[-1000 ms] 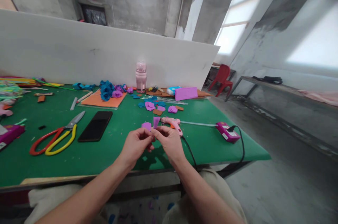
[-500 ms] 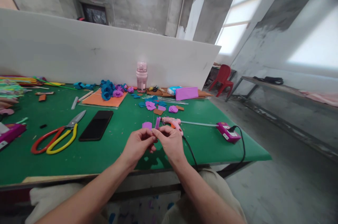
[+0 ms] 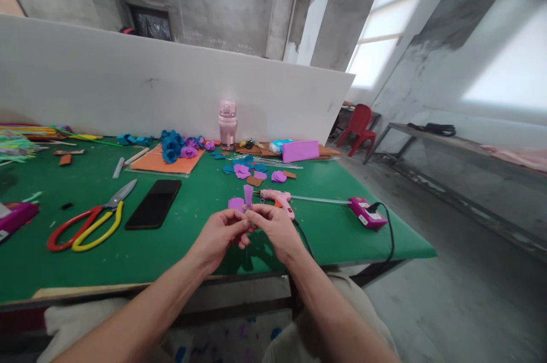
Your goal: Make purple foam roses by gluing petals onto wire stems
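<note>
My left hand (image 3: 220, 234) and my right hand (image 3: 277, 227) meet over the front edge of the green table (image 3: 171, 237), fingers pinched together on a small purple foam petal (image 3: 248, 194) that sticks up between them. A second purple foam piece (image 3: 235, 203) shows just behind my left fingers; whether it lies on the table or is held I cannot tell. A pink glue gun (image 3: 277, 199) lies just beyond my right hand, its black cord running past my right wrist.
Red and yellow scissors (image 3: 88, 220) and a black phone (image 3: 154, 203) lie at left. Blue and purple foam flowers (image 3: 179, 145) sit on an orange sheet; a pink bottle (image 3: 228, 122) stands by the white partition. A magenta power strip (image 3: 363, 210) lies at right.
The purple petal between my fingers has turned and now stands more upright and a little left. My hands stay pinched together in nearly the same place.
</note>
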Available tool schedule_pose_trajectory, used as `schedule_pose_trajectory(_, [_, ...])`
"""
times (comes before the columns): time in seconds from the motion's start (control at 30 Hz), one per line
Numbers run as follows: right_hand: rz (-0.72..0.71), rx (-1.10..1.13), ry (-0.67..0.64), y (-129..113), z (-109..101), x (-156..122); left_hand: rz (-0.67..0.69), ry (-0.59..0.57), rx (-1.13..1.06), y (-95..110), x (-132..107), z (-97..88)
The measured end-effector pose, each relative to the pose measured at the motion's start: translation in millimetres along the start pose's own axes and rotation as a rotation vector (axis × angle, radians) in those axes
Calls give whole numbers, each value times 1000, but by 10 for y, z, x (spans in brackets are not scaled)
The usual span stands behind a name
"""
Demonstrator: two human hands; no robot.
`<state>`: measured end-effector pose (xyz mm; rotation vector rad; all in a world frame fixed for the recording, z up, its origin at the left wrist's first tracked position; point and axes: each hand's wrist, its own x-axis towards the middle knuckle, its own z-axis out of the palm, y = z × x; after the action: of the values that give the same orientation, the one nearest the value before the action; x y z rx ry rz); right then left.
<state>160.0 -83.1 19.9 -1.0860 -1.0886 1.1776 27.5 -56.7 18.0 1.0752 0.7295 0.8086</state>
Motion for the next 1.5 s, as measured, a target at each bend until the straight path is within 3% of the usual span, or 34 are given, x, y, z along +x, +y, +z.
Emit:
schedule_pose_trajectory(0.47, [20, 62, 21, -64, 15, -18, -4, -46, 11, -28, -5, 21])
schedule_pose_trajectory(0.7, [-6, 107, 98, 49, 42, 12, 35, -20, 67, -27, -2, 26])
schedule_pose_trajectory(0.9, [10, 26, -55, -29, 1, 5, 19, 3, 33, -9, 4, -4])
schedule_pose_trajectory(1.1, [61, 188, 25, 39, -62, 41, -1, -30, 10, -22, 1, -2])
schedule_pose_trajectory(1.3, [-19, 49, 60, 55, -53, 46, 1, -31, 12, -33, 19, 12])
schedule_pose_trajectory(1.5, [32, 65, 9, -5, -31, 14, 23, -32, 34, -61, 9, 11])
